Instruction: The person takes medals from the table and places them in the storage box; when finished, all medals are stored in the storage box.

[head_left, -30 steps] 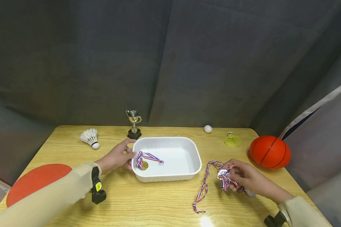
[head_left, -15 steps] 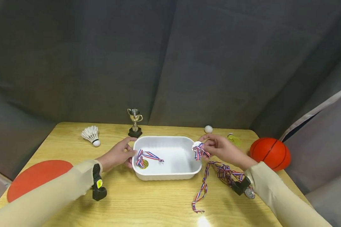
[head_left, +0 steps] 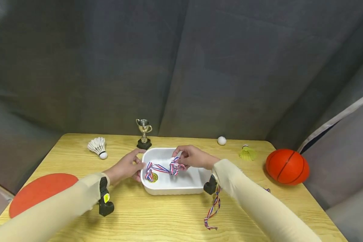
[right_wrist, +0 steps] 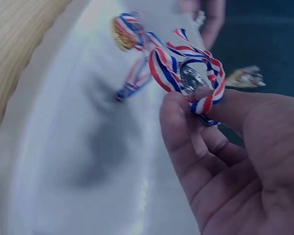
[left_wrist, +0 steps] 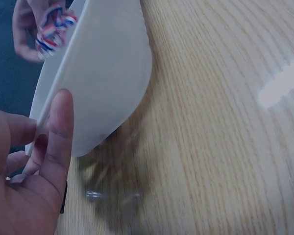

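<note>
My right hand point(head_left: 195, 157) pinches a silver medal point(right_wrist: 192, 81) with its bunched red, white and blue ribbon point(head_left: 174, 166), held over the middle of a white plastic tub point(head_left: 161, 191). At the tub's left end, my left hand point(head_left: 125, 167) grips the rim between thumb and fingers, as the left wrist view also shows. Inside the tub, toward the left, lies a gold medal point(head_left: 154, 177) with a striped ribbon point(head_left: 159, 168). Out on the table, another striped ribbon point(head_left: 212, 215) trails from under my right forearm, which hides most of the pile there.
Behind the tub stands a small trophy cup point(head_left: 144, 131). A white shuttlecock point(head_left: 97, 147) and a red round paddle-like disc point(head_left: 42, 191) are on the left. Rightward are a white ball point(head_left: 222, 140), a yellow shuttlecock point(head_left: 247, 153) and an orange basketball point(head_left: 287, 167).
My right hand has lifted the silver medal and its ribbon from the pile on the right and carried it left over the tub. My left hand stays on the rim.
</note>
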Demonstrator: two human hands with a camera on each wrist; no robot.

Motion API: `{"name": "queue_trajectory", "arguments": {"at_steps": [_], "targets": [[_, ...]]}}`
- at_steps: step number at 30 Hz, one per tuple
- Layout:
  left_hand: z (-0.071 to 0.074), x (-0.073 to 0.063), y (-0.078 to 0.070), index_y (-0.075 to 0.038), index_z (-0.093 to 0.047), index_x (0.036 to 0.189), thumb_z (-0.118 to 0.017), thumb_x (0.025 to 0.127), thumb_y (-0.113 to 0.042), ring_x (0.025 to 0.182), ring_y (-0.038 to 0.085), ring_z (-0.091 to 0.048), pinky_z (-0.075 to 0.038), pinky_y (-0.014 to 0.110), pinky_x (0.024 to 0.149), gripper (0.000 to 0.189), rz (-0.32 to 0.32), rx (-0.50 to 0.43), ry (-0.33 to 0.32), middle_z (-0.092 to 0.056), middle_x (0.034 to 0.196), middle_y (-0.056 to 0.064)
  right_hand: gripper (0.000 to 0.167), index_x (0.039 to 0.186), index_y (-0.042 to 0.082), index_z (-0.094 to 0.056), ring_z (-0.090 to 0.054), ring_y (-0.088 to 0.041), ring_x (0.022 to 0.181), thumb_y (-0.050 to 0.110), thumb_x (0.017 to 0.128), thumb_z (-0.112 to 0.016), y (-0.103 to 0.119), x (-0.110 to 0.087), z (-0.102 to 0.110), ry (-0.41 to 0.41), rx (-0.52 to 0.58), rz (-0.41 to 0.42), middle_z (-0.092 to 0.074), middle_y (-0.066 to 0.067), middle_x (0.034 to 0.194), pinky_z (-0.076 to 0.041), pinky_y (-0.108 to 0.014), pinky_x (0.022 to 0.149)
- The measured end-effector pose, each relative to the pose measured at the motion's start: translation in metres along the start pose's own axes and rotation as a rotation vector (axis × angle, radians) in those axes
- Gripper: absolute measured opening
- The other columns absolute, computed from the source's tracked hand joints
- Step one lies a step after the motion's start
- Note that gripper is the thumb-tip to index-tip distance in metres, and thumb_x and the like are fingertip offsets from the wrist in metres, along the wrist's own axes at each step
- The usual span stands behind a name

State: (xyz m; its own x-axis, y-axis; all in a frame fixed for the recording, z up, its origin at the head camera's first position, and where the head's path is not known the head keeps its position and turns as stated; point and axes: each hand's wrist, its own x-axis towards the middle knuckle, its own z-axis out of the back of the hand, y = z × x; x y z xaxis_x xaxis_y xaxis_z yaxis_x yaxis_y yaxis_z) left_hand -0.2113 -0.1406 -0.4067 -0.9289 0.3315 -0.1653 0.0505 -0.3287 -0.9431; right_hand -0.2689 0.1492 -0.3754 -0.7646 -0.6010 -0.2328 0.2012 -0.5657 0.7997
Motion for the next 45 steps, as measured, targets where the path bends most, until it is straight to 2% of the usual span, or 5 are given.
{"name": "queue_trajectory", "arguments": {"at_steps": [7, 15, 34, 41, 45], "targets": [[0.001, -0.002, 0.0, 0.001, -0.028, 0.159, -0.052, 0.105, 0.001, 0.073, 0.018, -0.063, -0.072, 0.038, 0.066, 0.06, -0.016, -0.006, 0.008, -0.055, 0.103, 0.02, 0.01, 0.11, 0.0, -0.064, -0.062, -0.007, 0.058, -0.001, 0.1, -0.065, -0.002, 0.029, -0.03, 0.08, -0.064, -0.05, -0.067, -0.002, 0.069, -0.056, -0.017, 0.058], [-0.001, -0.001, -0.002, 0.001, -0.026, 0.16, -0.051, 0.105, 0.001, 0.073, 0.017, -0.063, -0.071, 0.034, 0.065, 0.061, -0.004, -0.012, 0.014, -0.055, 0.105, 0.022, 0.007, 0.106, -0.001, -0.065, -0.058, -0.006, 0.054, 0.001, 0.099, -0.067, 0.001, 0.034, -0.043, 0.083, -0.159, -0.109, -0.06, 0.002, 0.065, -0.053, -0.016, 0.052], [0.0, -0.001, -0.001, 0.001, -0.027, 0.16, -0.052, 0.105, 0.0, 0.072, 0.017, -0.064, -0.072, 0.037, 0.066, 0.06, -0.006, -0.012, 0.014, -0.056, 0.105, 0.023, 0.009, 0.096, 0.006, -0.064, -0.055, -0.007, 0.056, 0.001, 0.095, -0.07, 0.002, 0.032, -0.055, 0.029, -0.301, -0.114, -0.057, 0.003, 0.066, -0.046, -0.012, 0.048], [0.0, 0.0, 0.0, 0.0, -0.027, 0.16, -0.052, 0.105, -0.001, 0.072, 0.017, -0.064, -0.072, 0.036, 0.067, 0.06, -0.001, 0.001, 0.012, -0.055, 0.106, 0.022, 0.004, 0.1, 0.007, -0.066, -0.054, -0.008, 0.06, 0.006, 0.098, -0.069, 0.011, 0.03, -0.049, 0.085, -0.355, -0.106, -0.058, 0.002, 0.07, -0.045, -0.015, 0.051], [0.0, 0.001, 0.0, 0.0, -0.027, 0.16, -0.052, 0.105, -0.001, 0.07, 0.016, -0.064, -0.071, 0.034, 0.064, 0.06, -0.012, 0.001, 0.012, -0.056, 0.105, 0.022, 0.009, 0.108, 0.007, -0.068, -0.062, -0.016, 0.064, 0.011, 0.099, -0.068, 0.021, 0.024, -0.037, 0.118, -0.305, -0.136, -0.069, -0.008, 0.08, -0.048, -0.019, 0.051]]}}
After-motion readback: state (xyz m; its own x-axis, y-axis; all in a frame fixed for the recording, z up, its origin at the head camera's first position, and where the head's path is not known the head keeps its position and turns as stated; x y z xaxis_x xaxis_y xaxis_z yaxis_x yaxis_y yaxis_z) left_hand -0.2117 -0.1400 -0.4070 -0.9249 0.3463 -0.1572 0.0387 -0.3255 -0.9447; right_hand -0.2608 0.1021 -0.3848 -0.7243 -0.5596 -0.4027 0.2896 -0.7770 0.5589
